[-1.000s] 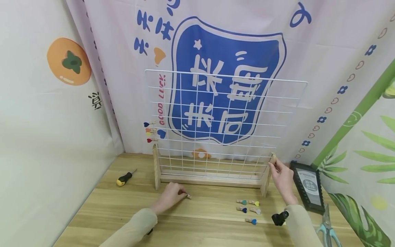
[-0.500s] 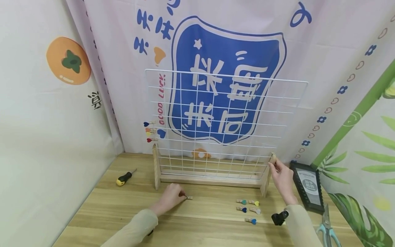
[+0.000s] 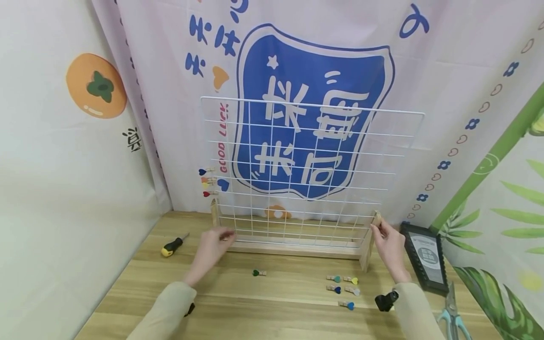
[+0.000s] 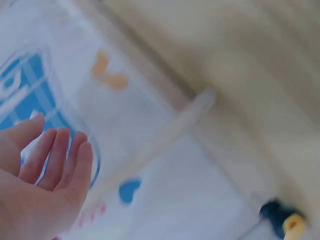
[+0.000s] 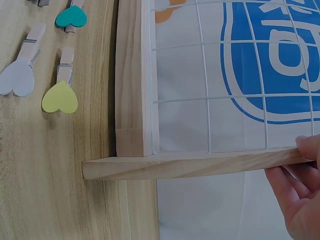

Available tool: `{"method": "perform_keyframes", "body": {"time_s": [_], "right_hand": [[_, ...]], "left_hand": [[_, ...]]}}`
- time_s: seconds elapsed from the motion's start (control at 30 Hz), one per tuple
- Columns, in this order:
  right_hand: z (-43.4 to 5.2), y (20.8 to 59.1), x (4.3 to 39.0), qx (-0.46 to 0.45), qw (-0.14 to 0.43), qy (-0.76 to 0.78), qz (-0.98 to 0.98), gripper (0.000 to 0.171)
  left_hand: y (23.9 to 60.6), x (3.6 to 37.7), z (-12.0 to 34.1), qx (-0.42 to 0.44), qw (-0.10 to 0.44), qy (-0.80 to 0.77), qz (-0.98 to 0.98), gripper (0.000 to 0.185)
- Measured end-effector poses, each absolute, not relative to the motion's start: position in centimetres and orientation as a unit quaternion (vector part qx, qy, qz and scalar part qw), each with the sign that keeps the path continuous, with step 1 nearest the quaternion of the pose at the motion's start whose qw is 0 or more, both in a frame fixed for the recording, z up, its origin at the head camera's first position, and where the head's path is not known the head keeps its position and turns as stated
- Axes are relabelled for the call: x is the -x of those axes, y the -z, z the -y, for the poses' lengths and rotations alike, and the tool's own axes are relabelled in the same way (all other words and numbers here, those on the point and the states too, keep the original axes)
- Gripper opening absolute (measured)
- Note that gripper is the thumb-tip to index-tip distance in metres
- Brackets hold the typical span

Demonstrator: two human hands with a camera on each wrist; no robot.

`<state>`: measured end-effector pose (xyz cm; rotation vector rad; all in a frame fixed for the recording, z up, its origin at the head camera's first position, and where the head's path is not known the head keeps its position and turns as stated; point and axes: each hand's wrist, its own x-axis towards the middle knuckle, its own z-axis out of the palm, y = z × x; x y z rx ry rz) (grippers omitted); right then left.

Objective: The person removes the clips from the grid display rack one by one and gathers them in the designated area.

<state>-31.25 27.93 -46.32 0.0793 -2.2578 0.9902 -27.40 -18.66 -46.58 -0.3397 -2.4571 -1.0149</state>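
Note:
My left hand hovers before the left wooden upright and hides its lower part. Its fingers are loosely bent with nothing between them, as the left wrist view shows. A small clothespin with a dark green heart lies on the table to its lower right. My right hand pinches the upper end of the right wooden upright between thumb and fingers. Between the uprights a white wire grid stands in the wooden base bar. Several heart clothespins, one with a red heart, are clipped along the grid's left edge.
Several heart clothespins, including a yellow one and a blue one, lie front right. A screwdriver lies at left. Right of my right hand are a black case and scissors. A printed curtain hangs behind.
My left hand has let go of the dark green heart clothespin, leaving it on the table, and has moved up and left to the left upright. My right hand stays on its upright.

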Motion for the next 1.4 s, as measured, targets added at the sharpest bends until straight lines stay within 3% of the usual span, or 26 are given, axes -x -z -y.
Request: {"method": "perform_keyframes", "body": {"time_s": [0.2, 0.5, 0.63, 0.97, 1.23, 1.4], "right_hand": [[-27.9, 46.3, 31.2, -0.025, 0.332, -0.379, 0.864, 0.028], [-27.9, 46.3, 31.3, -0.03, 0.332, -0.381, 0.863, 0.026], [-27.9, 46.3, 31.2, -0.029, 0.331, -0.381, 0.863, 0.028], [-27.9, 46.4, 31.3, -0.028, 0.321, -0.382, 0.866, 0.03], [-27.8, 46.3, 31.2, -0.029, 0.321, -0.383, 0.866, 0.03], [-27.9, 46.4, 31.2, -0.033, 0.324, -0.38, 0.866, 0.03]], "left_hand": [[41.4, 27.3, 21.2, 0.105, 0.361, 0.364, 0.852, 0.017], [35.7, 28.0, 23.9, 0.056, 0.428, 0.4, 0.808, 0.018], [34.3, 29.1, 24.6, 0.04, 0.424, 0.409, 0.807, 0.022], [33.1, 31.0, 25.5, 0.043, 0.349, 0.391, 0.851, 0.029], [32.8, 31.0, 25.2, 0.048, 0.348, 0.371, 0.859, 0.025], [32.8, 31.1, 24.9, 0.055, 0.374, 0.36, 0.853, 0.021]]}}
